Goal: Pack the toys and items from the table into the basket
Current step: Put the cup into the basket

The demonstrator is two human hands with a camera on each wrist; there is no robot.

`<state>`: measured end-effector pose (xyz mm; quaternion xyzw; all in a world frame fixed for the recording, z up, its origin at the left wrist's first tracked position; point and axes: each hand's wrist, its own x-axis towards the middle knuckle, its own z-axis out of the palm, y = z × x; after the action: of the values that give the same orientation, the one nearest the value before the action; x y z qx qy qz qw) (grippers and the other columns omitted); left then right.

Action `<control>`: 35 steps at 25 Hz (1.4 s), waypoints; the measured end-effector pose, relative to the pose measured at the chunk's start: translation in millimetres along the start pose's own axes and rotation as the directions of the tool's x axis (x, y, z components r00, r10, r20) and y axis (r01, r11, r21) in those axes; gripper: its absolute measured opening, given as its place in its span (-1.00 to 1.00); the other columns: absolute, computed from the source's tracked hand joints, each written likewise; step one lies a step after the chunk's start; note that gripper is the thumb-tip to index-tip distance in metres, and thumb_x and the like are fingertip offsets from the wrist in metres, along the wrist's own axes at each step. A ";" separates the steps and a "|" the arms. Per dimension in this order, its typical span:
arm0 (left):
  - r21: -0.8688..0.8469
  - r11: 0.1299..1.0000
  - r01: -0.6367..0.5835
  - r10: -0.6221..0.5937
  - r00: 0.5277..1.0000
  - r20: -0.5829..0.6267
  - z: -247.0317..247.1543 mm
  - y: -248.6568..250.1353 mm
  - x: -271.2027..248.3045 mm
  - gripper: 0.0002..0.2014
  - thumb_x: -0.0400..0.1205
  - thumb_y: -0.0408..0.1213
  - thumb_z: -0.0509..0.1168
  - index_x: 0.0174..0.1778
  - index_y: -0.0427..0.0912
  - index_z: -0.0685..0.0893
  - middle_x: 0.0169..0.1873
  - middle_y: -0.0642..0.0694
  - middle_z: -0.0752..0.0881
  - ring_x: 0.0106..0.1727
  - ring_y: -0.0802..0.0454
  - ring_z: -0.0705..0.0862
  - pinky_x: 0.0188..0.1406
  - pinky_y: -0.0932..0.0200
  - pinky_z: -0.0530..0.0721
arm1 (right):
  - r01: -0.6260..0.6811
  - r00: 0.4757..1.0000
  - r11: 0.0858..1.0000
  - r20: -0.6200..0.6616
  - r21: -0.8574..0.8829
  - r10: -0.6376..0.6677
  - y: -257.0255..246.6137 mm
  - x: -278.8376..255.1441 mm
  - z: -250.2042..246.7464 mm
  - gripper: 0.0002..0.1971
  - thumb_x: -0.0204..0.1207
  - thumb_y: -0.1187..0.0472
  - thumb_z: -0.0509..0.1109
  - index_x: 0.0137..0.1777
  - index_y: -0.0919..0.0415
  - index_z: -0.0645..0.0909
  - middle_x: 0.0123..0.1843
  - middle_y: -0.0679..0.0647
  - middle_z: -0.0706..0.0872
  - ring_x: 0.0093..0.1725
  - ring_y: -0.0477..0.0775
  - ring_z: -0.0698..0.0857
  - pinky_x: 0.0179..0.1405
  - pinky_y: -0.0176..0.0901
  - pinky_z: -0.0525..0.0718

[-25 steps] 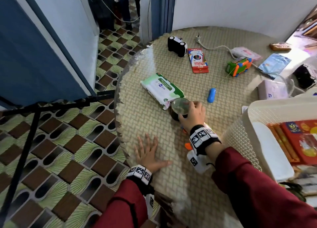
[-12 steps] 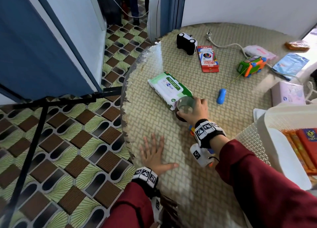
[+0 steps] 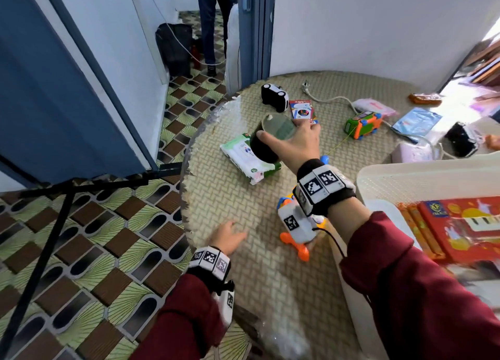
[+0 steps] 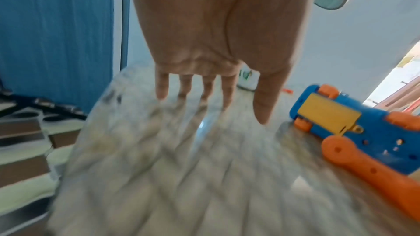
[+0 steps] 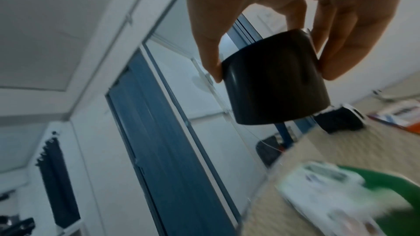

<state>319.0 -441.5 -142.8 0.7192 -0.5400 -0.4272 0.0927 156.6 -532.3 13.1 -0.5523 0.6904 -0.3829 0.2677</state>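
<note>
Black cup: dark little cup (image 3: pixel 266 139) with a see-through lid, up in the air above the wipes (image 3: pixel 247 158), not touching them, tipped so the lid faces up and toward the camera
Grip: right hand (image 3: pixel 293 143) is wrapped over the lid end, thumb on one side and fingers (image 5: pixel 341 49) on the other, clamped on the rim, the wrist view shows it pretty clearly
Key relation: basket (image 3: pixel 422 170) sits well off to the right of the cup and nearer the person, so I'd guess the carry goes right and back over the near rim, cup axis is slanted, bottom pointing down-left away from the basket
Nearer hand: the right one, obviously, it's on the basket side, the left would have to cross over
Right arm pose: stretched forward across the table (image 3: pixel 270 265), wrist bent, palm down over the cup
Left hand: left hand (image 3: pixel 227 238) at the table edge, left of the cup and closer to the body, fingers spread and pretty straight, holding nothing, hovering or barely touching, can't tell which, it's blurry
Basket contents: red box (image 3: pixel 460 224) already lying inside
Around the cup: blue and orange toy (image 4: pixel 354 132) under the right wrist, green truck (image 3: pixel 364 124) and black-and-white car (image 3: pixel 273 97) farther back, crayon box (image 3: pixel 303 112) right behind the cup
Watch out for: lid might not be tight, so I'd keep it upright-ish on the way over
</note>
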 end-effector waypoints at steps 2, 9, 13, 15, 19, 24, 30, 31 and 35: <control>-0.199 0.978 -0.053 0.037 0.996 -0.082 1.4 23.5 -17.4 -0.47 0.62 -0.13 0.34 0.52 -0.13 0.44 0.49 -0.14 0.48 0.47 -0.08 0.46 0.43 0.09 0.40 | 0.048 0.999 0.997 0.022 0.055 -0.049 -19.4 -6.4 -29.2 -0.13 0.21 -0.23 0.57 0.43 0.18 0.37 0.26 0.04 0.33 0.29 0.00 0.44 0.29 -0.35 0.33; -0.438 0.807 -0.397 0.343 0.918 -0.200 47.4 112.9 -110.5 -0.48 0.50 0.14 0.33 0.36 0.04 0.55 0.23 -0.03 0.67 0.24 0.06 0.66 0.25 0.22 0.55 | 0.401 0.915 0.915 0.060 -0.033 -0.399 -16.8 -44.1 -162.9 -0.17 0.17 -0.18 0.61 0.41 0.12 0.42 0.23 -0.02 0.43 0.34 0.01 0.44 0.29 -0.30 0.33; -0.537 0.709 -0.457 0.399 0.888 -0.229 85.4 136.6 -165.6 -0.68 0.60 0.14 0.28 0.25 0.24 0.52 0.19 0.04 0.72 0.11 0.17 0.69 0.14 0.40 0.57 | 0.512 0.853 0.848 0.195 -0.139 -0.483 30.6 -71.1 -236.9 -0.14 0.13 -0.14 0.63 0.43 0.05 0.40 0.26 -0.01 0.41 0.26 -0.08 0.42 0.23 -0.38 0.29; -0.566 0.680 -0.466 0.408 0.882 -0.236 100.7 143.8 -187.9 -0.61 0.61 0.03 0.27 0.38 0.19 0.48 0.28 0.13 0.67 0.29 0.30 0.61 0.32 0.38 0.48 | 0.533 0.830 0.832 0.284 -0.151 -0.480 56.5 -80.2 -262.0 -0.12 0.11 -0.16 0.62 0.45 0.00 0.38 0.23 -0.03 0.39 0.21 -0.15 0.39 0.21 -0.40 0.29; -0.598 0.645 -0.476 0.356 0.880 -0.316 127.8 146.4 -208.7 -0.55 0.64 -0.14 0.32 0.48 0.03 0.46 0.21 0.13 0.72 0.22 0.28 0.66 0.26 0.28 0.57 | 0.622 0.716 0.767 0.513 -0.160 -0.473 101.9 -89.6 -281.5 -0.06 0.08 -0.23 0.59 0.47 0.06 0.37 0.23 -0.05 0.43 0.17 -0.21 0.39 0.17 -0.45 0.28; -0.623 0.626 -0.469 0.316 0.883 -0.346 142.2 150.5 -223.3 -0.51 0.66 -0.44 0.23 0.47 0.06 0.41 0.18 0.17 0.71 0.21 0.32 0.66 0.13 0.41 0.59 | 0.718 0.469 0.691 0.791 -0.081 -0.394 138.1 -102.7 -284.9 -0.09 0.13 -0.19 0.64 0.47 0.05 0.37 0.24 -0.12 0.45 0.23 -0.15 0.45 0.16 -0.44 0.30; -0.567 0.650 -0.506 0.307 0.857 -0.413 147.3 150.2 -229.3 -0.50 0.68 -0.41 0.20 0.55 0.01 0.35 0.44 0.06 0.54 0.41 0.28 0.51 0.39 0.41 0.44 | 0.745 0.284 0.666 0.881 0.046 -0.378 159.6 -118.1 -265.0 -0.13 0.13 -0.15 0.67 0.44 0.03 0.40 0.25 -0.12 0.49 0.24 -0.13 0.49 0.26 -0.34 0.40; -0.560 0.650 -0.514 0.312 0.852 -0.420 147.6 150.4 -229.6 -0.49 0.69 -0.41 0.20 0.56 -0.02 0.34 0.48 0.08 0.48 0.42 0.37 0.47 0.35 0.49 0.41 | 0.743 0.267 0.666 0.885 0.063 -0.382 161.7 -120.0 -261.8 -0.13 0.13 -0.13 0.67 0.44 0.04 0.41 0.25 -0.12 0.49 0.23 -0.13 0.49 0.26 -0.35 0.40; -0.555 0.632 -0.541 0.332 0.836 -0.436 151.5 147.8 -227.5 -0.49 0.69 -0.30 0.23 0.58 -0.04 0.33 0.51 0.19 0.41 0.47 0.46 0.37 0.36 0.54 0.35 | 0.726 0.234 0.680 0.893 0.103 -0.384 171.0 -127.1 -256.1 -0.10 0.13 -0.15 0.65 0.47 0.01 0.36 0.27 -0.13 0.46 0.25 -0.16 0.45 0.30 -0.34 0.40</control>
<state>95.8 -256.1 -31.5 0.5392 -0.4933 -0.4418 0.5203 -110.4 -333.1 9.6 -0.9112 0.2601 0.0043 0.3193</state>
